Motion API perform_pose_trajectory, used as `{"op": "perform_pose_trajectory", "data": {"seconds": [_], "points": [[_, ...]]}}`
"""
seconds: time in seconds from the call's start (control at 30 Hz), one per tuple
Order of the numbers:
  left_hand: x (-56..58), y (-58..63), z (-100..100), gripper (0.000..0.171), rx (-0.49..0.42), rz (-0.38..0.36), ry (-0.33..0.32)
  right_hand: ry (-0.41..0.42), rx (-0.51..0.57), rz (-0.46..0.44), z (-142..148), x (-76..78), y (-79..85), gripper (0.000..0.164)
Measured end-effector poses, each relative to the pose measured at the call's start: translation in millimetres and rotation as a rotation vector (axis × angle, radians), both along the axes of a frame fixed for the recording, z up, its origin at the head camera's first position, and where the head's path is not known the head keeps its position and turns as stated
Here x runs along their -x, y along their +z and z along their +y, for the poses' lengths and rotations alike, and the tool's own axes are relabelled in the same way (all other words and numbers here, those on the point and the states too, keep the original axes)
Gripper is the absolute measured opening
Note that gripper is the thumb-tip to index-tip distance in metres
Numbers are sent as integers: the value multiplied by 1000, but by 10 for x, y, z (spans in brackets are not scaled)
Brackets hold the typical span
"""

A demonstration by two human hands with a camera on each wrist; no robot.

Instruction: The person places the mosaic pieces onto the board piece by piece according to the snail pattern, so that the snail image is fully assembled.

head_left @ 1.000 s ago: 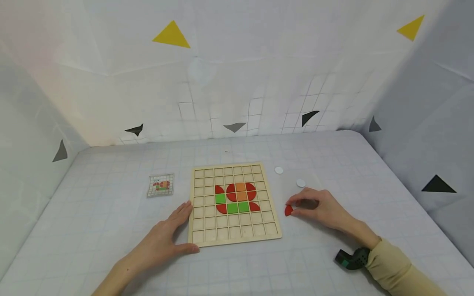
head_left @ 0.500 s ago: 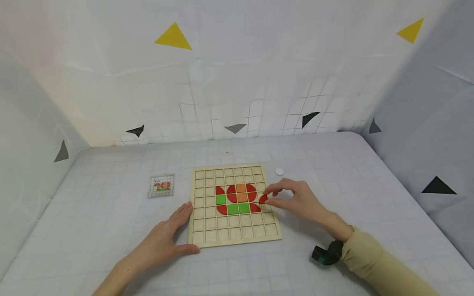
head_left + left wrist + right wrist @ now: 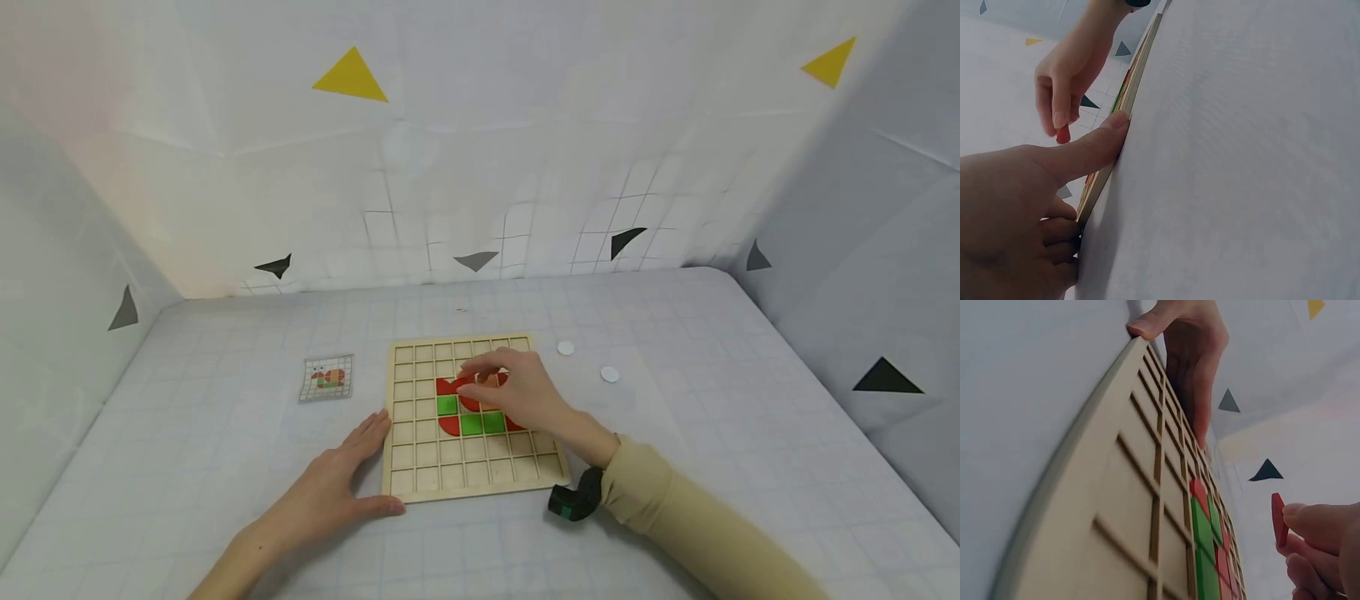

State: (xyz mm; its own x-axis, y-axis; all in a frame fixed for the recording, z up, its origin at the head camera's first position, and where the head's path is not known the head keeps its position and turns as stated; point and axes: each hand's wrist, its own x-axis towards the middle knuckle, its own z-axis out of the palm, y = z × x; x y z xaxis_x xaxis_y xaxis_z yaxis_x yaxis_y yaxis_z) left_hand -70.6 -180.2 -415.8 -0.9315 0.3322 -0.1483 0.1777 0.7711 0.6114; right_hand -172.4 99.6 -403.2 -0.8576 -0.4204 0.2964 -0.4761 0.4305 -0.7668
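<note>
My right hand (image 3: pixel 525 390) pinches a red quarter-round tile (image 3: pixel 1279 520) between thumb and fingertips. It is over the wooden grid board (image 3: pixel 480 493), close to the upper left of the tile pattern, and the tile stands clear of the board in the right wrist view. My left hand (image 3: pixel 337 473) rests at the board's near left corner, fingers along the left edge and thumb at the front edge. Green square tiles (image 3: pixel 471 424) and red rounded tiles (image 3: pixel 449 426) lie in the grid cells. The right hand hides most of the orange tiles and some red ones.
A small picture card (image 3: pixel 327 377) with a coloured grid design lies left of the board. To the board's right are two white discs, one farther back (image 3: pixel 566 348) and one nearer (image 3: pixel 610 375). White cloth walls (image 3: pixel 480 167) enclose the table at the back and sides.
The right hand has carried the red quarter-round tile from the table right of the board, leftward across the edge, to above the pattern. The left hand has stayed at the corner.
</note>
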Motion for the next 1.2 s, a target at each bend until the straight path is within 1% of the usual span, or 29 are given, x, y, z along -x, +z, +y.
{"op": "perform_pose_trajectory", "data": {"seconds": [0.17,0.33,0.43,0.53,0.7,0.8,0.87,1.07,1.2], "points": [[6,2,-3,113,-3,-5,-3,-14,16,-6,-218,42,5,21],[6,-10,-10,112,1,-1,-11,-29,4,-9,-344,69,-20,23],[2,-19,-16,112,-1,11,-18,-34,-4,-16,-386,78,-41,22],[2,-22,-18,112,-2,17,-21,-32,-11,2,-410,77,-75,23],[8,-8,-7,113,1,6,-15,-31,-22,22,-421,62,-144,25],[12,-1,-3,113,1,1,-13,-41,-53,36,-428,59,-174,27],[13,2,-2,113,0,-2,-14,-39,-71,61,-435,57,-191,28],[3,1,-11,112,-1,4,-18,-21,-93,225,-461,50,-233,28],[0,8,-14,112,1,11,-23,-24,-136,298,-476,58,-274,29]]}}
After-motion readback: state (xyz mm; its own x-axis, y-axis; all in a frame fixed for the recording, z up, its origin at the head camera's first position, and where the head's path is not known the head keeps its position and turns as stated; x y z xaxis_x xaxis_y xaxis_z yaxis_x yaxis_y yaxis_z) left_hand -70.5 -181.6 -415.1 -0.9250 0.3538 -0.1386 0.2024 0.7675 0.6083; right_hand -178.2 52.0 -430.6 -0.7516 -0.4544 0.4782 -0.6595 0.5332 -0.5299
